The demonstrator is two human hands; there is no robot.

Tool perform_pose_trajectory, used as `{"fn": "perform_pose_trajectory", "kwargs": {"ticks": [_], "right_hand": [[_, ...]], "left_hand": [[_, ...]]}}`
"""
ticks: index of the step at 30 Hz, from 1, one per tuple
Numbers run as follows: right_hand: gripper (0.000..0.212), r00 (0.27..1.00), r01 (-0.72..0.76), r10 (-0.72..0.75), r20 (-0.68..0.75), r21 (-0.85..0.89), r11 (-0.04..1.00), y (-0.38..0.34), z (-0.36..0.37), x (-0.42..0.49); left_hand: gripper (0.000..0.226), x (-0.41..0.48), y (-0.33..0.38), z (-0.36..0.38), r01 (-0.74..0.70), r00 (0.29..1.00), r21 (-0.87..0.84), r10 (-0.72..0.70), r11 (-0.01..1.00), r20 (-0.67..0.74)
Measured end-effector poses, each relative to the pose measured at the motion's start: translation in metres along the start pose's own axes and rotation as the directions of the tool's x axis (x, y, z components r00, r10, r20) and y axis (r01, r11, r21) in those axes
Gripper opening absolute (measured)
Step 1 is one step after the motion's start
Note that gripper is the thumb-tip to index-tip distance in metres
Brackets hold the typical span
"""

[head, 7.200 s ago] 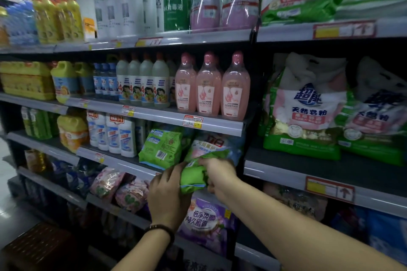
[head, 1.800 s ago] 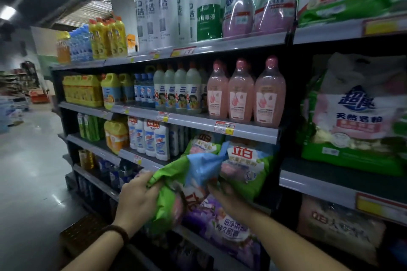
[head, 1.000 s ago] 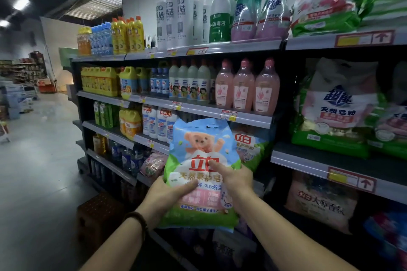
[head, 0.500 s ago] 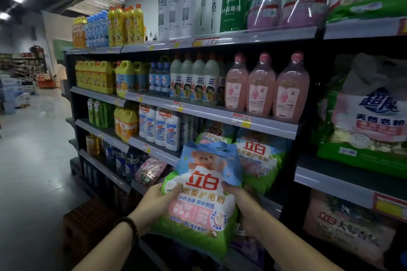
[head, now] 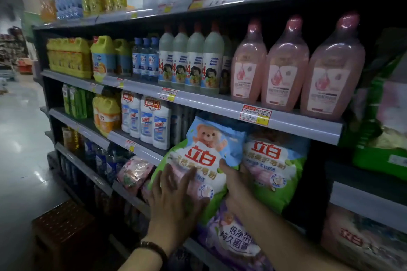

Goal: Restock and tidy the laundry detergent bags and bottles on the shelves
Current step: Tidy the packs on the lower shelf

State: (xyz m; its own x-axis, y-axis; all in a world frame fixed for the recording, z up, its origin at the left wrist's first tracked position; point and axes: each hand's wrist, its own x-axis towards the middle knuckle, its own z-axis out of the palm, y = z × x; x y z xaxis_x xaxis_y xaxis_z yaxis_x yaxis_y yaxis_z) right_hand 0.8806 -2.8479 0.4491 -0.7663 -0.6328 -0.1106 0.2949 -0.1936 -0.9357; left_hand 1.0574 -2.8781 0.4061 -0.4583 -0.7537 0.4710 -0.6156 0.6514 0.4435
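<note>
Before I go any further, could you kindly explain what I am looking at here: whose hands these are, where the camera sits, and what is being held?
There is no machine here. A person wears one camera on the head, looking forward and down, so the two arms are that person's own. They face shop shelves. The left hand lies flat, fingers straight, on the front of a detergent bag with a bear printed on it. The right hand grips that bag's right edge, thumb on the front. The bag is upright beside a matching bag. Above them stand pink bottles, and below lies a purple bag.
</note>
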Motion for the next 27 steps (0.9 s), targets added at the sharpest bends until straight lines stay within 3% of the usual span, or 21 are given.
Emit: {"fn": "perform_pose_trajectory", "kwargs": {"ticks": [5,10,13,16,18,19,22,27], "right_hand": [[0.026,0.999,0.033,-0.033,-0.008,-0.001,0.999,-0.009,0.019,0.039],[0.028,0.997,0.068,-0.067,-0.036,0.024,0.997,-0.021,0.036,0.071],[0.026,0.992,0.123,-0.123,-0.027,0.0,0.992,-0.04,0.053,0.09],[0.023,0.989,0.144,-0.146,-0.01,-0.087,0.986,-0.047,0.062,0.102],[0.036,0.991,0.136,-0.131,0.038,-0.152,0.979,-0.04,0.061,0.105],[0.055,0.99,0.138,-0.131,0.051,-0.209,0.968,-0.03,0.058,0.111],[0.1,0.977,0.202,-0.21,0.033,-0.458,0.866,0.008,0.043,0.142],[0.099,0.935,0.265,-0.348,0.072,-0.793,0.549,-0.009,0.057,0.05]], "left_hand": [[0.099,0.03,-0.002,0.035,-0.12,0.993,-0.071,0.119,0.99,-0.009],[0.088,0.075,0.0,0.049,-0.148,0.989,-0.035,0.147,0.988,-0.015],[0.092,0.103,0.011,0.054,-0.082,0.997,-0.172,0.081,0.982,-0.015],[0.098,0.122,0.015,0.063,-0.022,0.999,-0.178,0.026,0.984,0.02],[0.095,0.127,0.01,0.071,0.017,0.996,-0.131,-0.005,0.991,0.092],[0.092,0.127,0.006,0.075,0.02,0.993,-0.076,-0.011,0.997,0.118],[0.088,0.131,0.002,0.08,0.011,0.987,0.038,-0.017,0.999,0.162],[0.084,0.143,0.013,0.082,0.053,0.974,0.112,-0.077,0.992,0.213]]}}
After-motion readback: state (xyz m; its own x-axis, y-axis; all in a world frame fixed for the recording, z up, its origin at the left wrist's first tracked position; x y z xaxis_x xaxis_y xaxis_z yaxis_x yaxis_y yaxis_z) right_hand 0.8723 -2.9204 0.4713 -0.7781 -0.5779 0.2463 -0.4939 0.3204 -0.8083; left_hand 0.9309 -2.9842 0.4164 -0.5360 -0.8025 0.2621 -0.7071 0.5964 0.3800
